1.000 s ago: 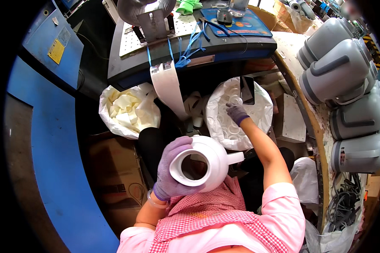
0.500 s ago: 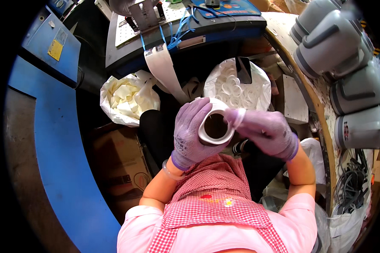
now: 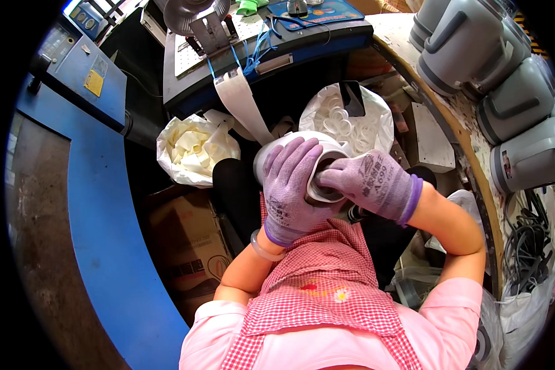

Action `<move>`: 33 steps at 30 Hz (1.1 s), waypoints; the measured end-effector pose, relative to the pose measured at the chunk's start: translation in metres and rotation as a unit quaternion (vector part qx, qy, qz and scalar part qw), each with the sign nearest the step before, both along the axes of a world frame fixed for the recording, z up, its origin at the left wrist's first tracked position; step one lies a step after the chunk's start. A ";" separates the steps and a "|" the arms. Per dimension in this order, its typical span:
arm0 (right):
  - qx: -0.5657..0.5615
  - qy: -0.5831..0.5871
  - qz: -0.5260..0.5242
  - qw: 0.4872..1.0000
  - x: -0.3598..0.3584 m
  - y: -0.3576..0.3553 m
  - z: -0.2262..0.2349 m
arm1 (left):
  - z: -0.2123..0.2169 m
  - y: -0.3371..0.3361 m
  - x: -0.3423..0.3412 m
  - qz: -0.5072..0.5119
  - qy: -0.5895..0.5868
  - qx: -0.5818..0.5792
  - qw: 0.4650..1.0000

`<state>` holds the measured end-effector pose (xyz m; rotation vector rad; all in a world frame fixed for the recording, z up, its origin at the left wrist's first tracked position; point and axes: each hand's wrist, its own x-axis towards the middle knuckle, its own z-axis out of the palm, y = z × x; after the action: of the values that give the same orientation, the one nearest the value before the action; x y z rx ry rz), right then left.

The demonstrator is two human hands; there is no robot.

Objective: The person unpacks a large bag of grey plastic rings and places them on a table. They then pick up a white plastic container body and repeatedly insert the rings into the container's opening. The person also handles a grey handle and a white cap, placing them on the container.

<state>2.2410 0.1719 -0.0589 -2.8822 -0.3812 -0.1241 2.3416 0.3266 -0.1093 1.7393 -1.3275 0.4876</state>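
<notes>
Moved from the ring bag (image 3: 385, 125) a second ago, the right hand (image 3: 374, 185) dips bent fingers (image 3: 338, 177) into the mouth of the white jug (image 3: 328, 142), hiding whether they hold anything, while the left hand (image 3: 293, 188), fingers nearly together, curves around the jug before the apron (image 3: 327, 271). Ahead stands a dark desk (image 3: 188, 86), flanked by a blue cabinet (image 3: 111, 246) and a bench (image 3: 391, 34) of grey jugs (image 3: 462, 44); a dark slab (image 3: 353, 98) crosses the ring bag's far edge.

Centre: white vessel (image 3: 267, 157), smooth glossy plastic; gloves (image 3: 290, 185), matt knitted cloth. 2 o'clock: grey jugs (image 3: 475, 55), satin plastic. 8 o'clock: box (image 3: 188, 237), matt cardboard. 9 o'clock: blue panel (image 3: 98, 185), painted metal.
</notes>
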 end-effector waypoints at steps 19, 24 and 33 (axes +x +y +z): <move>0.658 -0.251 -0.315 0.635 -0.064 -0.110 -0.123 | 0.007 0.083 0.033 -0.067 0.119 -0.019 0.990; 0.350 -0.209 -0.383 0.829 0.002 -0.141 -0.095 | -0.061 0.091 0.015 -0.175 0.398 0.147 0.889; 0.056 -0.257 0.013 0.965 0.243 -0.021 -0.062 | -0.195 0.093 -0.030 0.049 0.432 0.246 0.866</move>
<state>2.4839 0.1509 -0.1208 -2.6964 -0.4805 -0.8678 2.3120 0.4192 -0.3041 2.0585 -0.7198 -0.6041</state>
